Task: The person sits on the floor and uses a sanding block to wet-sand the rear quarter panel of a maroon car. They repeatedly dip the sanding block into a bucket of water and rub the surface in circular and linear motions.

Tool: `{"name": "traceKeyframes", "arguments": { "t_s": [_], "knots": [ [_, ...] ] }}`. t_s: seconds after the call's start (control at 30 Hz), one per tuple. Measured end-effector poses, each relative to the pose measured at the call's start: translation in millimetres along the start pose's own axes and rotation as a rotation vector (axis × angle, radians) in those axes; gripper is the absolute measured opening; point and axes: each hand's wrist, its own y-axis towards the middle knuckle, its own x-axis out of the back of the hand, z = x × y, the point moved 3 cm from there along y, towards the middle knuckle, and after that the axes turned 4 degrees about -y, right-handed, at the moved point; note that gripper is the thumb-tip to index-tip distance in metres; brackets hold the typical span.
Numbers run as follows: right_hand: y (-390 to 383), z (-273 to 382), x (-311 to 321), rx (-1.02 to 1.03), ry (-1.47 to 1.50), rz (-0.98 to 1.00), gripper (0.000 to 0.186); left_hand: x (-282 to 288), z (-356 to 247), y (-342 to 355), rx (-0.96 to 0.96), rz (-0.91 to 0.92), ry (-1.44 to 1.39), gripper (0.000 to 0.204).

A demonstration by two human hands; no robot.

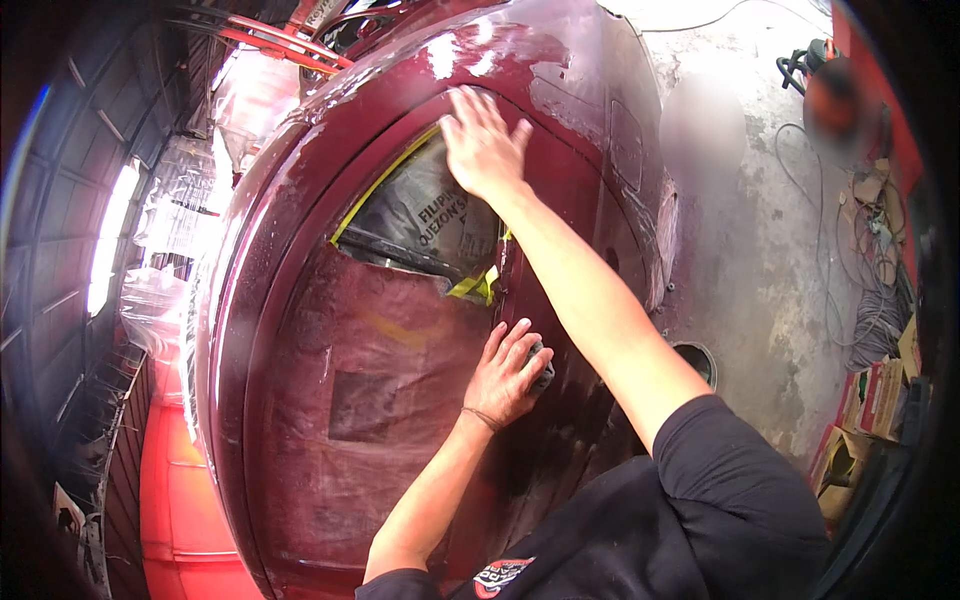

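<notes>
A dark red car body [570, 270] with wet-looking, glossy patches lies in front of me. My right hand [484, 142] rests flat on the panel beside the window's upper corner, fingers stretched out and holding nothing. Lower down, near the pillar, my left hand [507, 376] curls over a dark grey pad [543, 366] against the bodywork; most of the pad is hidden under the fingers. Between the hands is a window covered with a grey printed sack [400, 200], edged by yellow tape [382, 182]. A loose tape end [478, 287] crumples at its lower corner. Reddish masking sheet [390, 400] covers the neighbouring window area.
Rough concrete floor [750, 280] runs along the car's right side, with coiled cords [878, 330] and cardboard boxes [872, 410] by the wall. To the left are a bright red panel [185, 490] and clear plastic sheeting [158, 308]. Red bars [285, 42] cross the far end.
</notes>
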Motion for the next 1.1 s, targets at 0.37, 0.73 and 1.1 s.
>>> {"name": "traceKeyframes", "arguments": {
  "t_s": [0.37,0.73,1.1],
  "knots": [
    [32.3,13.7,6.7,-0.049,0.001,0.007,0.063,3.0,2.0,7.2,-0.013,0.017,0.006,0.050],
    [-129.5,-72.4,-14.7,0.052,-0.111,0.044,0.067,4.6,6.1,-6.2,-0.026,0.016,-0.001,0.064],
    [-93.2,-102.2,9.9,0.094,-0.306,0.058,0.068,8.4,5.4,-1.0,-0.042,0.016,0.001,0.067]
  ]
}}
